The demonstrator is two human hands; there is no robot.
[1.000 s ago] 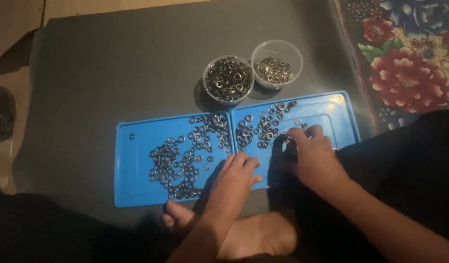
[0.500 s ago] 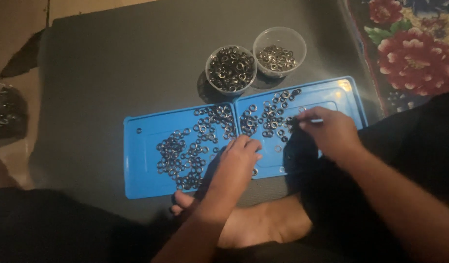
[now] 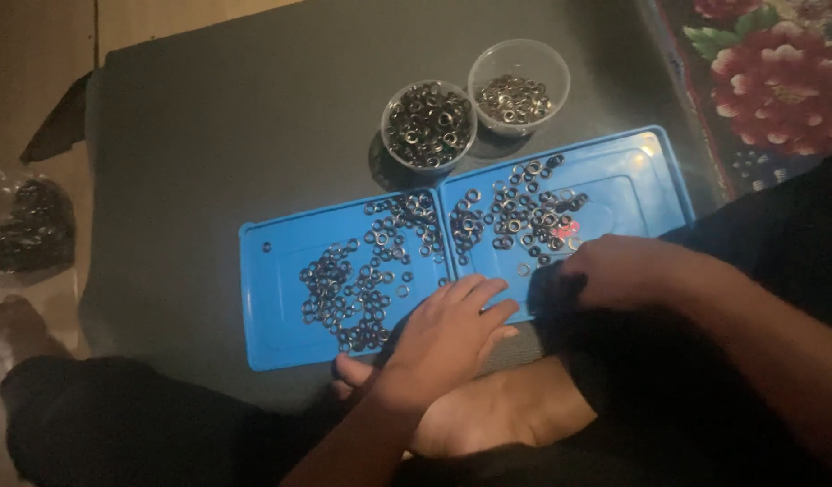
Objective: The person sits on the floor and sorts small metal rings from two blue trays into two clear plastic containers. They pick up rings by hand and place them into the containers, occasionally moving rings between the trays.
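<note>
Two blue flat trays lie side by side on a dark grey mat, the left tray and the right tray. Many small metal rings are scattered over both. My left hand rests flat on the near edge where the trays meet, fingers apart, touching a few rings. My right hand lies at the near edge of the right tray with its fingers curled down. Whatever is under those fingers is hidden. A small red light spot shows among the rings just beyond that hand.
Two clear round cups stand behind the trays, the left cup and the right cup, both holding metal rings. A clear bag of dark parts lies on the floor at left. A floral cloth is at right. My bare foot lies below the trays.
My right hand has drawn back from among the rings to the near edge of the right tray. My left hand has barely moved. The view has shifted slightly.
</note>
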